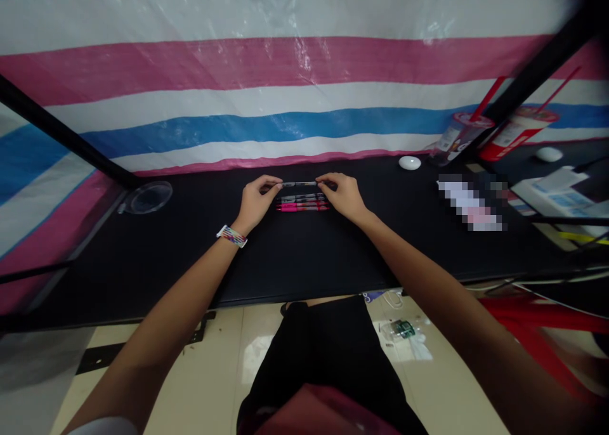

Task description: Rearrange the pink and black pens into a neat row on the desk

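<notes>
My left hand (257, 200) and my right hand (343, 195) both reach to the far middle of the black table (295, 257). Between their pinched fingertips they hold a dark pen (299, 184) level, one hand at each end. Just in front of it, a few more pens (302, 202) lie side by side on the table, dark ones and pink ones. A colourful band (231, 236) sits on my left wrist.
A clear plastic lid (148, 197) lies at the left of the table. A white oval object (410, 163) and two drink cups with red straws (514, 130) stand at the right. Papers and a box (552, 191) lie far right. A striped tarp forms the back wall.
</notes>
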`<move>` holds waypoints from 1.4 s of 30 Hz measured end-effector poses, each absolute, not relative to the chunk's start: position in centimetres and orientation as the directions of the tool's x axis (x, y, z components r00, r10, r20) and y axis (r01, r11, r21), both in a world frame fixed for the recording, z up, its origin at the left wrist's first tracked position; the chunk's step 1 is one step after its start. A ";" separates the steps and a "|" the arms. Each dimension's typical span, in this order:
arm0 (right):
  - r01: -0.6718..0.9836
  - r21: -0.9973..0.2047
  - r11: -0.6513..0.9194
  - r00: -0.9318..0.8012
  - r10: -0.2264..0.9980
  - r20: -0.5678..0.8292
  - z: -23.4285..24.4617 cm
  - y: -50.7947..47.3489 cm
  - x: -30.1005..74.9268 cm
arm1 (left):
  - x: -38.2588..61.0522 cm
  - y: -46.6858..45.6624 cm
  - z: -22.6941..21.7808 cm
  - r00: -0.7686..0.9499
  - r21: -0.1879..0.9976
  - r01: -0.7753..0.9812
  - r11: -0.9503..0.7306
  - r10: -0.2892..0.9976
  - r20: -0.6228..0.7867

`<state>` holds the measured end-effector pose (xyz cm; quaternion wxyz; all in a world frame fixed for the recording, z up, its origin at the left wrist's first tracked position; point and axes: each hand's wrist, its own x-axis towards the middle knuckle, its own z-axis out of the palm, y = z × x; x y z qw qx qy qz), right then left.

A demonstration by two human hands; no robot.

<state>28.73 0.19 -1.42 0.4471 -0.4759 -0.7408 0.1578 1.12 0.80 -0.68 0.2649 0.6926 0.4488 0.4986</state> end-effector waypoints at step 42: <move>0.327 -0.884 0.334 0.035 0.930 0.365 -2.1 0.3 27.6 | 1.2 1.4 -1.8 0.067 0.904 0.202 -0.377 0.926 0.372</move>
